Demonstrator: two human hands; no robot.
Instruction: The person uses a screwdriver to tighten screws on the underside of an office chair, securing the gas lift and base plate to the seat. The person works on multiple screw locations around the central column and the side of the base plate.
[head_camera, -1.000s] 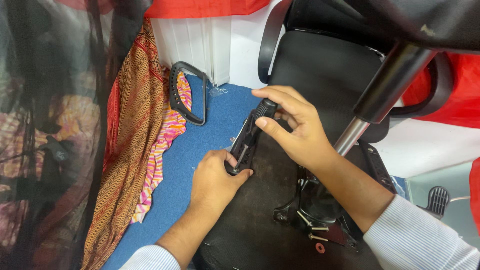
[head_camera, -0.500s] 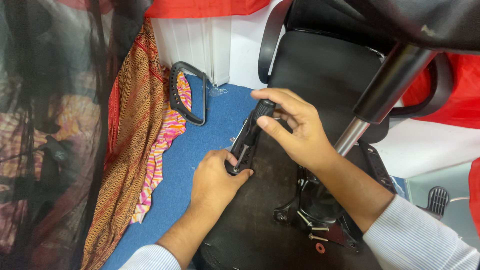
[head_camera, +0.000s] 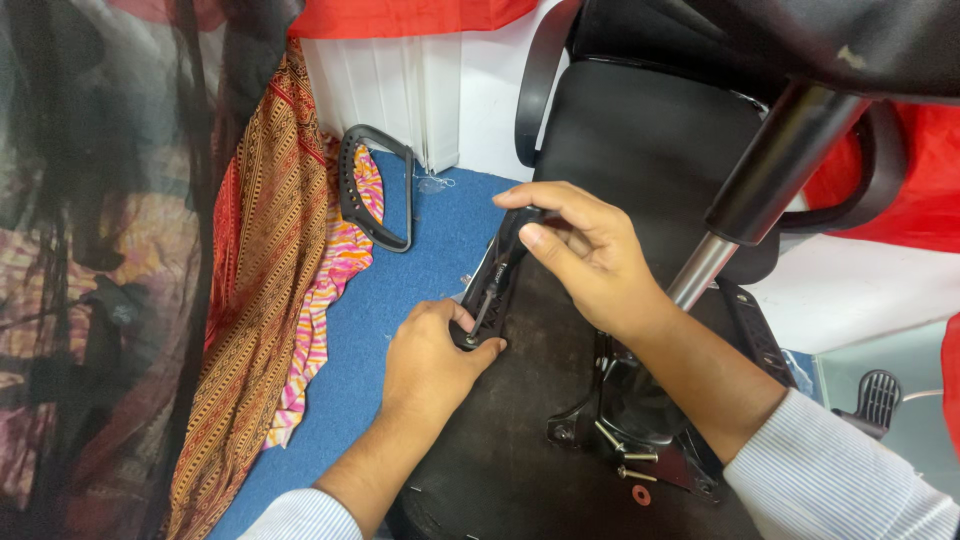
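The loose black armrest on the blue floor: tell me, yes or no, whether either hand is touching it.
No: the loose armrest lies apart by the patterned cloth, while both hands grip another armrest at the seat.

armrest (head_camera: 492, 280): upper end covered by the right hand (head_camera: 590, 265), lower end by the left hand (head_camera: 432, 355); how it meets the seat underside cannot be told
seat underside (head_camera: 520, 450): cut off by the bottom edge
gas column (head_camera: 770, 185): top hidden behind a blurred dark shape
screws (head_camera: 625, 455): too small to tell the type
both sleeves: cut off at the bottom edge
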